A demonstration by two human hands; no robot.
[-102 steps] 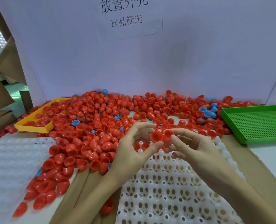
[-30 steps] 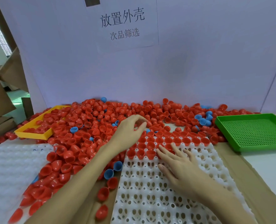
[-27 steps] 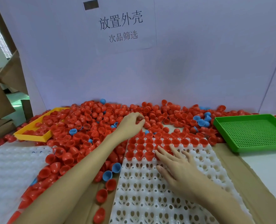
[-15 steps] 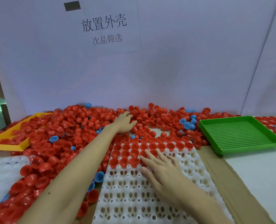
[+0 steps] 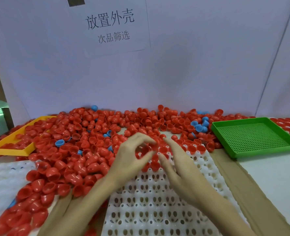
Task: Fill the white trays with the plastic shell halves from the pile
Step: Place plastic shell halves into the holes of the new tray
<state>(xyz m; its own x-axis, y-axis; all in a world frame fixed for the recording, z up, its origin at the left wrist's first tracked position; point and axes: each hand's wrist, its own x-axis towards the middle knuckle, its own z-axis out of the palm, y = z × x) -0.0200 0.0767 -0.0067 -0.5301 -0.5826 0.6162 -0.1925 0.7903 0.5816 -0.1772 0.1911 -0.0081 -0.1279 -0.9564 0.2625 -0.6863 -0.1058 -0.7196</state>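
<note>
- Red plastic shell halves [image 5: 83, 147] lie heaped across our bench, a few blue shell halves [image 5: 198, 127] scattered among them, the pile running from the yellow tray [image 5: 10, 147] on our left to the green perforated tray [image 5: 254, 137] on our right.
- Directly before us sits the white tray [image 5: 151, 201]; its far rows carry red halves seated open side up, while the pockets nearer us show bare.
- Our left hand [image 5: 130, 160] hovers over the tray's far rows, thumb and forefinger curled into a ring that pinches a red half [image 5: 145, 151] between them.
- Our right hand [image 5: 176, 160] rests beside it on the tray, fingers loosely stretched toward the filled rows; motion blur keeps us from telling whether its fingertips grasp a shell.
- A second white tray [image 5: 1, 181] lies at our left, partly buried under spilled red halves.
- Brown cardboard [image 5: 239, 188] shows beneath the central tray's right edge.
- On the pale backboard [image 5: 209, 65] hangs a paper sign [image 5: 112, 26] printed with Chinese characters.
</note>
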